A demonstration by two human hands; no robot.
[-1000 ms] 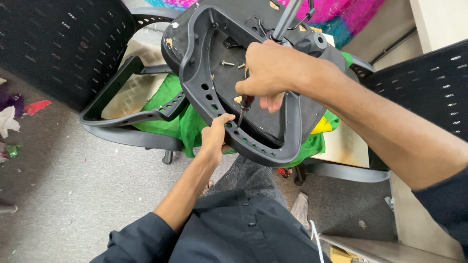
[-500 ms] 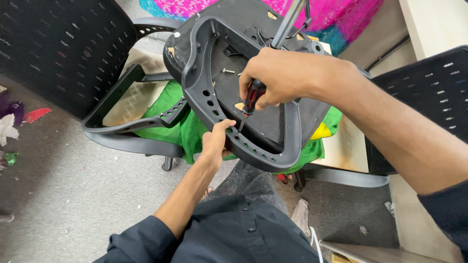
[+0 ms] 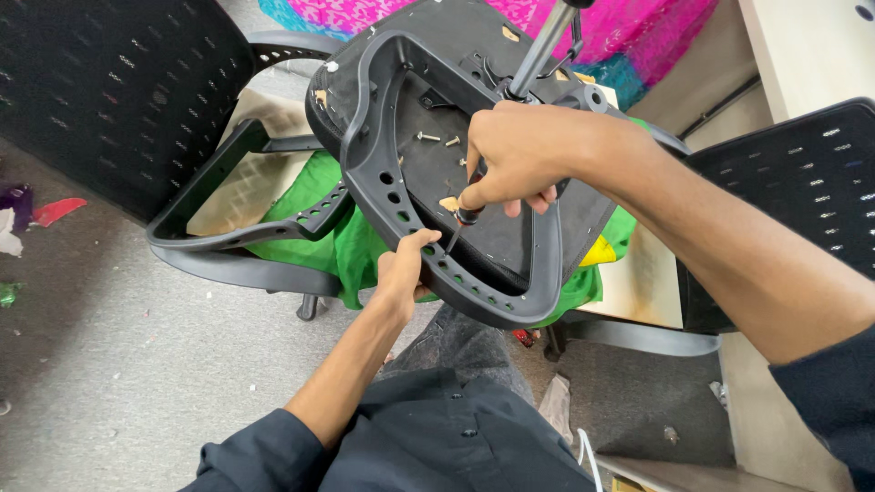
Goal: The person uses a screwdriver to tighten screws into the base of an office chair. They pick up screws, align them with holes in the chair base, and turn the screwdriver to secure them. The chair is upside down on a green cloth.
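An upturned black office chair seat point(image 3: 428, 137) lies tilted in front of me, its plastic frame point(image 3: 383, 196) and metal gas cylinder point(image 3: 540, 50) facing up. My right hand point(image 3: 515, 159) grips a screwdriver point(image 3: 463, 217) with a dark handle, its tip pointing down at the frame's lower rim. My left hand point(image 3: 404, 273) clasps that lower rim from beneath, just beside the tip. Two loose screws point(image 3: 439, 139) stand on the seat's underside.
A black armrest loop point(image 3: 232, 237) and green cloth point(image 3: 314, 228) lie under the seat. A black mesh chair back point(image 3: 100, 82) stands at left, another point(image 3: 802, 182) at right. Pink cloth point(image 3: 638, 27) is behind. Scraps litter the grey floor point(image 3: 100, 364).
My right hand with the screwdriver has shifted slightly lower and right along the frame. The view has drifted a little. My left hand stays on the rim.
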